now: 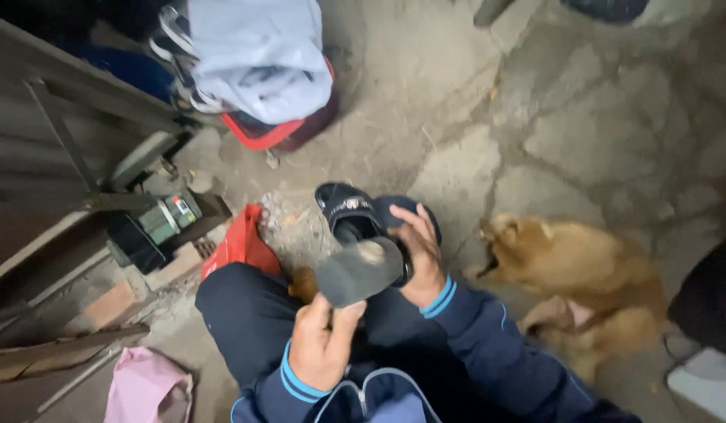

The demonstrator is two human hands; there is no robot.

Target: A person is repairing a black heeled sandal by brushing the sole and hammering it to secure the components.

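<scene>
A dark sports shoe (355, 215) rests on my lap, toe pointing away from me. My right hand (419, 254) grips its side and heel. A grey insole (361, 270), worn pale at one end, sticks out of the shoe toward me. My left hand (322, 345) pinches the near end of that insole. Both arms wear dark blue sleeves with light blue cuffs.
A tan dog (582, 282) lies on the cracked concrete at my right. A red plastic bag (241, 244) lies by my left knee, a pink bag (147, 388) at lower left. A red basket with white bags (261, 70) stands ahead. Wooden planks and small boxes fill the left side.
</scene>
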